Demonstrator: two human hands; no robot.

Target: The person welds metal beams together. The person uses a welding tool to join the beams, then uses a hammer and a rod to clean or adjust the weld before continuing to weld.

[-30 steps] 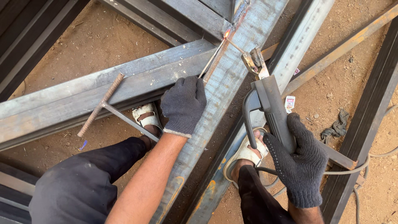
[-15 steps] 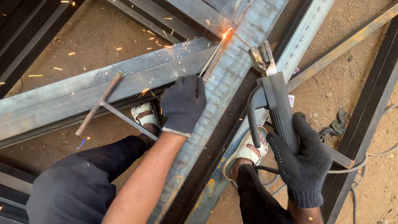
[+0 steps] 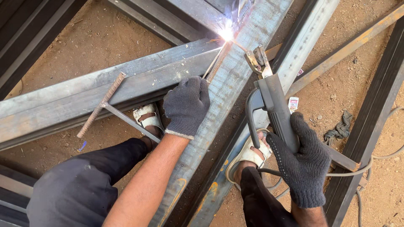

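Arc is lit at the joint [image 3: 227, 33] where the horizontal steel tube [image 3: 105, 90] butts against the diagonal steel tube [image 3: 235, 84]. Judged: the 2 tubes are laid crossed so the seam faces up and can be reached from above.

Electrode holder [image 3: 273, 109] is gripped in the right hand [image 3: 305, 162], gloved fingers wrapped fully closed around its handle; the rod [image 3: 240, 45] is angled from the clamp down to the bright spot. Cable [image 3: 378, 162] trails off right across the dirt.

Left hand [image 3: 186, 105], gloved, is pressed palm-down on the edge of the diagonal tube, fingers curled loosely, nothing pinched; likely bracing the member and the body.

A chipping hammer made of rebar [image 3: 107, 105] rests untouched on the horizontal tube. Sandalled feet are set between the tubes.
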